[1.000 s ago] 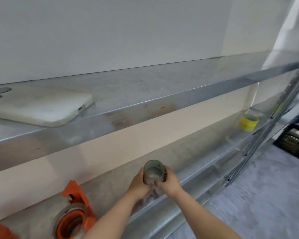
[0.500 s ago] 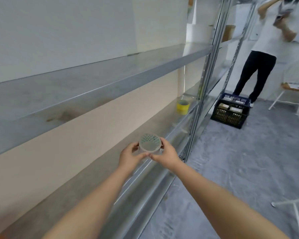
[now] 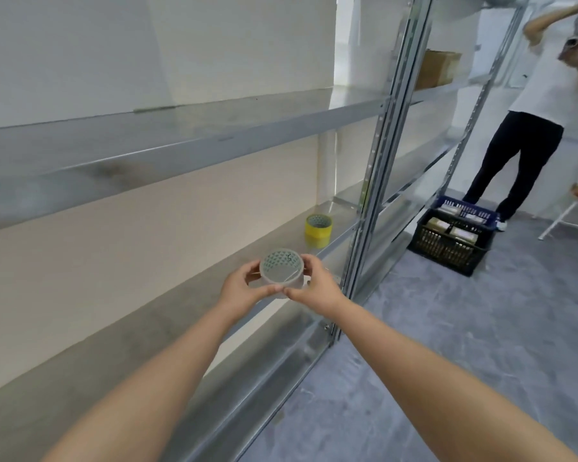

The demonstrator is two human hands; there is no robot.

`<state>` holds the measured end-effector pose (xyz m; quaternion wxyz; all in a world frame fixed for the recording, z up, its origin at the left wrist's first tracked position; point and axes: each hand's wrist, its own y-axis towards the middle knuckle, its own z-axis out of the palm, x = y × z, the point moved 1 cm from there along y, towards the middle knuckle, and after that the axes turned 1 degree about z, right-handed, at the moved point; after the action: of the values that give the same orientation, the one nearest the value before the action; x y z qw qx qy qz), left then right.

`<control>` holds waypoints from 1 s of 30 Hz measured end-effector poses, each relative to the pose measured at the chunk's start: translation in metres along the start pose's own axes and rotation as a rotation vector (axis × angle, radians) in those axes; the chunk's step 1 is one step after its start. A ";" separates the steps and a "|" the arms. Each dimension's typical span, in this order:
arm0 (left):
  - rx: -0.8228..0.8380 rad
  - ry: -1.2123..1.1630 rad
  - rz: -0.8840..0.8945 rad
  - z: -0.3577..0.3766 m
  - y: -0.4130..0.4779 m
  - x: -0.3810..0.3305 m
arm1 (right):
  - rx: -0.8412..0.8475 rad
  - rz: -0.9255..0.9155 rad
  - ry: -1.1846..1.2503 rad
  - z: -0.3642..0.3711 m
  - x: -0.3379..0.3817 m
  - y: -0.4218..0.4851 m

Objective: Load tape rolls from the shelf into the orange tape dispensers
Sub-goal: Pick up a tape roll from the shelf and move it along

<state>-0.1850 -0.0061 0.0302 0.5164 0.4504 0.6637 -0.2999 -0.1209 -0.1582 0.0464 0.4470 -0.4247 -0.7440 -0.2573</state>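
A clear tape roll [image 3: 281,270] with a patterned grey core is held between both hands, just above the front edge of the lower metal shelf [image 3: 121,331]. My left hand [image 3: 242,288] grips its left side and my right hand [image 3: 314,284] grips its right side, thumbs meeting under the roll. A yellow tape roll [image 3: 318,230] stands upright farther along the same shelf, near the upright post. No orange dispenser is in view.
An upper metal shelf [image 3: 181,141] runs above the hands. Steel uprights [image 3: 381,155] stand to the right. A dark crate [image 3: 452,240] of items sits on the grey floor, and a person [image 3: 528,135] stands beyond it. A cardboard box [image 3: 439,68] rests on a far shelf.
The view has swung right along the shelving; the orange dispenser and the white phone case have left the frame. Both hands still hold the clear roll, now tilted flatter.
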 end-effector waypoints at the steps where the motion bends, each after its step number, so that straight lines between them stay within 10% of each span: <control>1: 0.006 0.021 -0.004 0.005 0.008 0.002 | 0.012 0.006 -0.003 -0.003 -0.007 0.010; 30: -0.399 0.236 -0.386 0.114 0.182 0.057 | 0.596 -0.068 -0.083 -0.032 -0.125 0.263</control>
<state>0.0240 -0.0125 -0.0451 0.4475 0.2372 0.8383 -0.2016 0.1505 -0.0994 -0.0478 0.5123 -0.2599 -0.8182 -0.0247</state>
